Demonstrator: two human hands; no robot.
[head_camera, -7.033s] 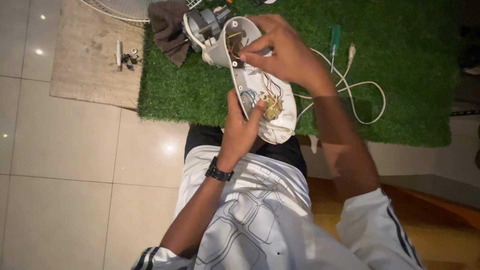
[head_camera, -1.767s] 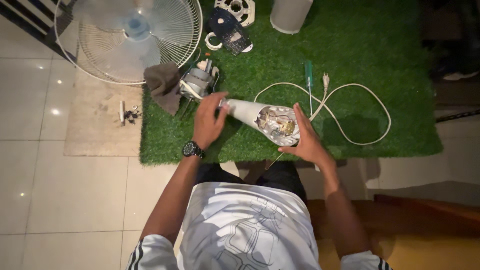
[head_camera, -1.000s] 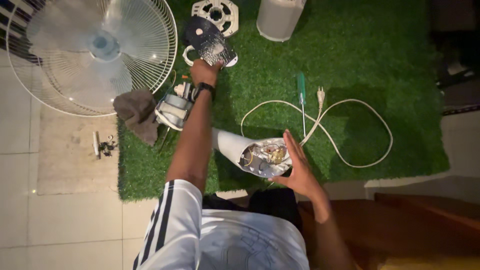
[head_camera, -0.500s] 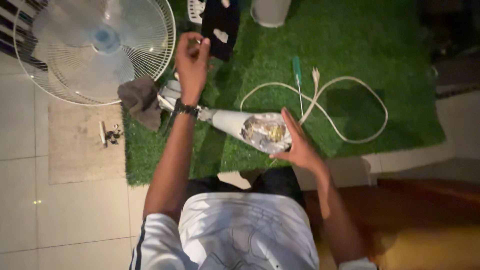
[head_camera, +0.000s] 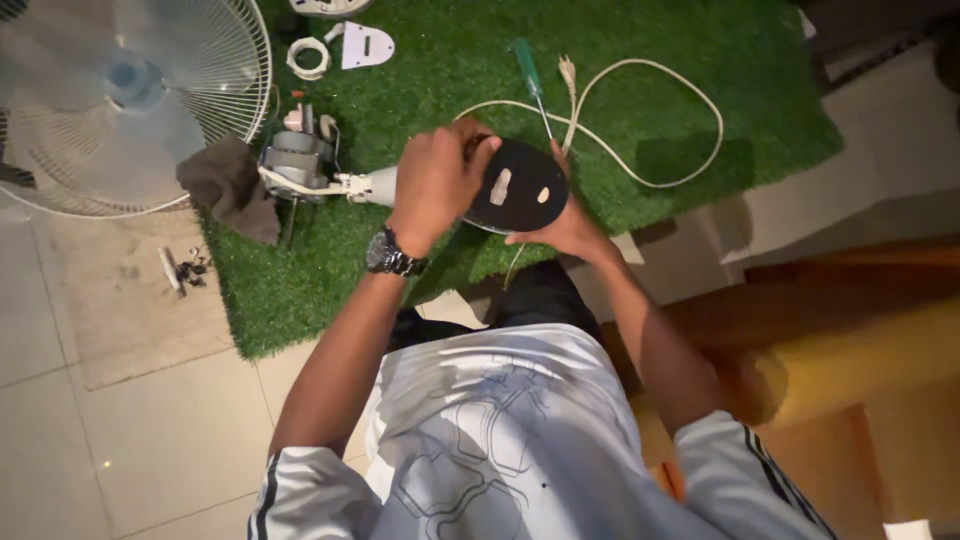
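My left hand (head_camera: 438, 180) grips a round black cover plate (head_camera: 517, 187) with two pale slots and presses it down over the white fan housing (head_camera: 378, 186). From below, my right hand (head_camera: 562, 228) cups that housing, most of which the plate and both hands hide. A narrow white neck of the housing sticks out to the left toward the grey fan motor (head_camera: 297, 160). I wear a dark watch (head_camera: 392, 257) on the left wrist.
Green turf mat (head_camera: 700, 60) holds a green-handled screwdriver (head_camera: 526, 68), a white power cord with plug (head_camera: 640, 120), a white ring (head_camera: 307, 57) and a white plate (head_camera: 366, 45). A fan grille with blades (head_camera: 130, 100) and a brown rag (head_camera: 232, 185) lie left; small screws (head_camera: 183, 270) rest on cardboard.
My left hand reached up to the black plate at the far edge of the mat, lifted it and brought it back onto the housing held in my right hand.
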